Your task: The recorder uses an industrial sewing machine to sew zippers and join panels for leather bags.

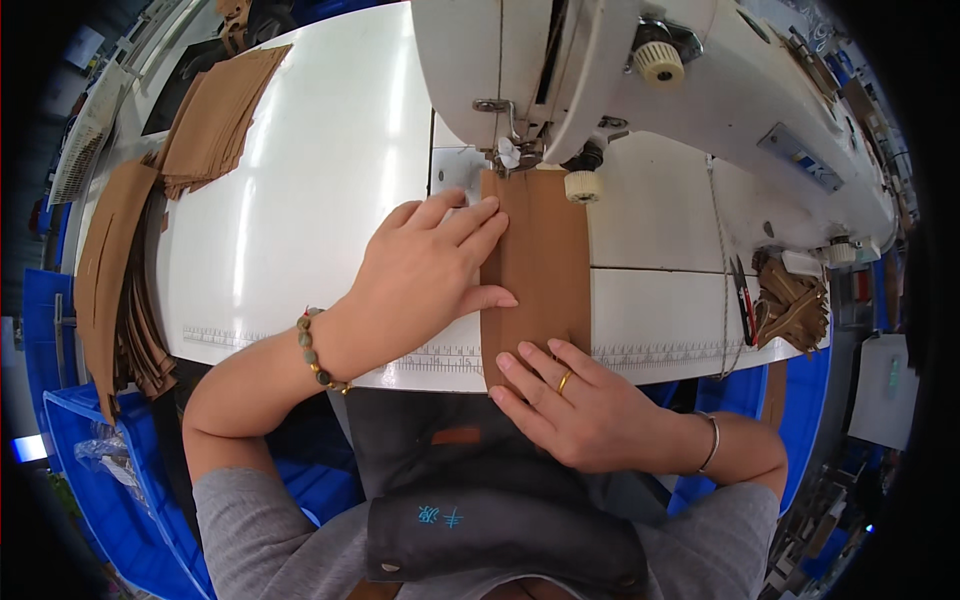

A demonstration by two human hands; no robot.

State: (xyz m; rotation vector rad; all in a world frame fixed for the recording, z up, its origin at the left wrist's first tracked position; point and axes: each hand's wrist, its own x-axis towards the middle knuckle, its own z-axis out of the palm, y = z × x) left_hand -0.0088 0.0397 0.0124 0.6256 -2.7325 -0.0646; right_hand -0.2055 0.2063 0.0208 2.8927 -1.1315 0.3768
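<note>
A long tan-brown panel (547, 262), which looks like leather or fabric, lies lengthwise under the needle area of a white sewing machine (510, 60). Its far end meets the presser foot (512, 160). My left hand (428, 262) rests along the panel's left edge near the foot, fingers stretched and thumb out over the panel. Flat on the near end, at the table's front edge, lies my right hand (590, 408) with its fingers extended. Neither hand wraps around the panel. The needle tip is too small to make out.
A fanned stack of brown panels (220, 120) lies at the far left. Nearer, long brown pieces (112, 245) hang over the table's left edge above a blue bin (125, 470). At right are dark-and-red snips (744, 302) and bundled brown strips (795, 305). A ruler strip (650, 356) lines the front edge.
</note>
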